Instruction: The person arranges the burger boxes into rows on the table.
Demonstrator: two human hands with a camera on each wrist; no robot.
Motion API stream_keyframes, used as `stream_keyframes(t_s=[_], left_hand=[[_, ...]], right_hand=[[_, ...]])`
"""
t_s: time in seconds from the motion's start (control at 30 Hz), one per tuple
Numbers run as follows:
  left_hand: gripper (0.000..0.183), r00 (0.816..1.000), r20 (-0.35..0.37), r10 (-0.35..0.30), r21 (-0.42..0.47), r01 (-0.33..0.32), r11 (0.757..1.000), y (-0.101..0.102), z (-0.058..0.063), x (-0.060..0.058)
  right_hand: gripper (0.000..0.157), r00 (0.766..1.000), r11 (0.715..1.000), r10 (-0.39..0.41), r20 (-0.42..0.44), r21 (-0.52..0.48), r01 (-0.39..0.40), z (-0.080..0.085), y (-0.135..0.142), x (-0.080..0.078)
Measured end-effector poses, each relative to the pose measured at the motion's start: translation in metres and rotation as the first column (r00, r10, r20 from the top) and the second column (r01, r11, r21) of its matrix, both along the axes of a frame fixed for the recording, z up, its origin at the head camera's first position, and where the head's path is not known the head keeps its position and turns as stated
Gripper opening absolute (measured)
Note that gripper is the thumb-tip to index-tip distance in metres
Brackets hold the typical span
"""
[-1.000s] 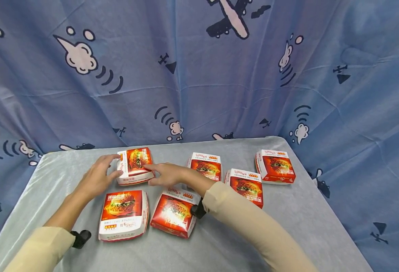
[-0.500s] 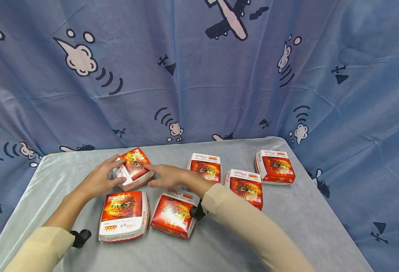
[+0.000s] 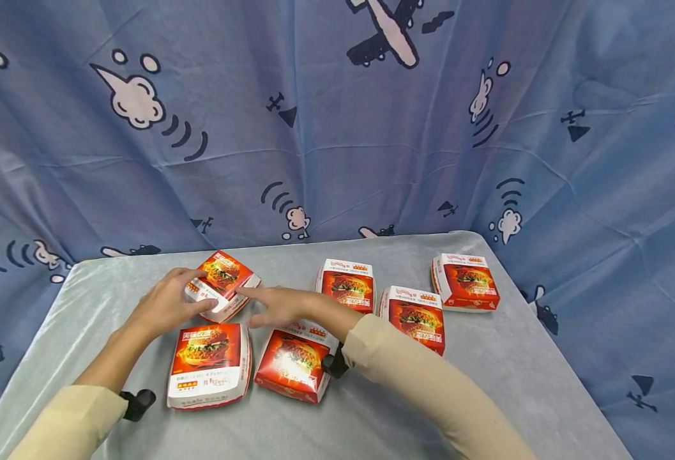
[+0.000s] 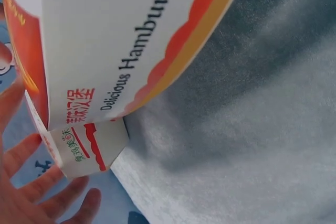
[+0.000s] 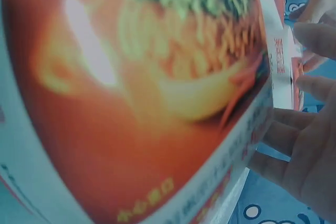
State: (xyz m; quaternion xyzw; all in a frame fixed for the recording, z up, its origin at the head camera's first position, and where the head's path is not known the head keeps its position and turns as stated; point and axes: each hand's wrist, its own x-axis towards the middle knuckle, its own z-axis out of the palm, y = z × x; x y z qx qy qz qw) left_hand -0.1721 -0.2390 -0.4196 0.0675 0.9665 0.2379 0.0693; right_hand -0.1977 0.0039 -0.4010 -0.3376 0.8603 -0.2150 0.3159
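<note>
A red and white hamburger box [image 3: 225, 273] lies at the back left of the table, turned at an angle, between the two hands. My left hand [image 3: 167, 300] is at its left side, fingertips right at the edge and thumb along the near corner. In the left wrist view the fingers of the left hand [image 4: 31, 192] spread beside a box side [image 4: 89, 150]. From the right comes my right hand [image 3: 280, 303], its extended index finger at the box's right edge. In the right wrist view, the right hand [image 5: 315, 150] has loosely extended fingers.
Directly in front stand two more hamburger boxes, a left one [image 3: 206, 364] and a middle one [image 3: 294, 364] under the right wrist. Further right are a back box [image 3: 348, 284], an angled box [image 3: 414, 316] and a far-right box [image 3: 468, 281]. A patterned curtain [image 3: 337, 128] hangs behind the grey-covered table [image 3: 521, 383].
The back-left box has turned counterclockwise from nearly straight to a strong angle, its near corner swinging toward the front boxes. Both hands have stayed at its sides with small shifts.
</note>
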Motion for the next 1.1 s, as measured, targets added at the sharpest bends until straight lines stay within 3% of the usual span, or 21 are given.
stream_keyframes(t_s=[0.17,0.33,0.57,0.87,1.1], left_hand=[[0.075,1.000,-0.012,0.018,-0.013,-0.018,1.000,0.0019,-0.0010,-0.0001],[0.076,1.000,-0.021,0.021,-0.005,-0.021,1.000,0.0024,-0.0007,0.0006],[0.051,0.998,-0.050,0.026,0.086,-0.021,0.996,-0.0024,-0.0047,0.0008],[0.069,0.999,-0.015,0.051,0.098,-0.049,0.994,-0.0061,-0.0067,-0.0007],[0.063,1.000,0.005,0.029,0.122,-0.029,0.992,-0.0065,-0.0054,0.0011]], right_hand=[[0.070,0.999,0.999,0.043,-0.008,0.028,-0.043,0.0010,-0.0044,0.0034],[0.070,1.000,0.999,0.023,-0.009,0.041,-0.023,-0.0005,-0.0050,0.0032],[0.071,1.000,1.000,0.000,-0.013,0.005,0.000,-0.0022,-0.0038,0.0001],[0.075,0.999,0.999,-0.041,-0.009,0.001,0.041,-0.0017,-0.0064,-0.0026],[0.078,0.998,0.997,-0.069,0.011,-0.019,0.069,-0.0036,-0.0067,-0.0055]])
